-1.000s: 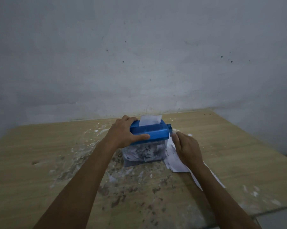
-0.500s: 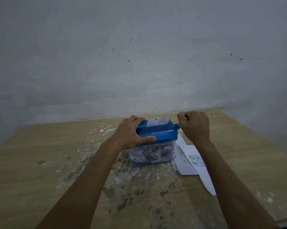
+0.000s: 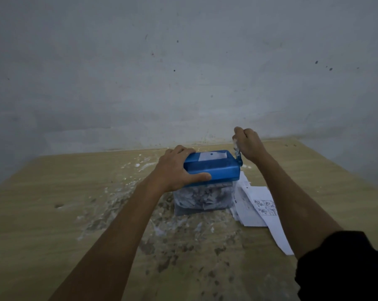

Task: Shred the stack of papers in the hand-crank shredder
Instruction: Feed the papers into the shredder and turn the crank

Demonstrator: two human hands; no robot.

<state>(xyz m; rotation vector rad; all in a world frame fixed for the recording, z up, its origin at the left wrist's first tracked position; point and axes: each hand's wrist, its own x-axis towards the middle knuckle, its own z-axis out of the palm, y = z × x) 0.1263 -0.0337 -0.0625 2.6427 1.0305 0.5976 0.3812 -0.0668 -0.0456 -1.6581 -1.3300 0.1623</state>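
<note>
I had the shredder [image 3: 212,170] standing mid-counter [image 3: 53,224], and everything else I placed from it. My left hand [image 3: 175,170] clamped its left end, fingers over the blue lid, thumb along the near edge. My right hand [image 3: 248,144] was fisted round the crank [image 3: 238,155] at the shredder's right end, with the handle near the top of its turn. One sheet [image 3: 212,157] stood in the slot on top, only a short stub showing. The stack [image 3: 255,205] lay on the counter just right of the shredder, touching its base and fanned toward me.

The clear bin [image 3: 203,198] under the lid looked packed with shreds. I judged that the main risk: with no room to drop, the strips could back up into the cutters and jam the crank. Forcing it then could tip the light box toward my right or lift the lid off the bin, since only my left hand's grip held it down. My right forearm also passed over the stack and could drag sheets off the counter.
</note>
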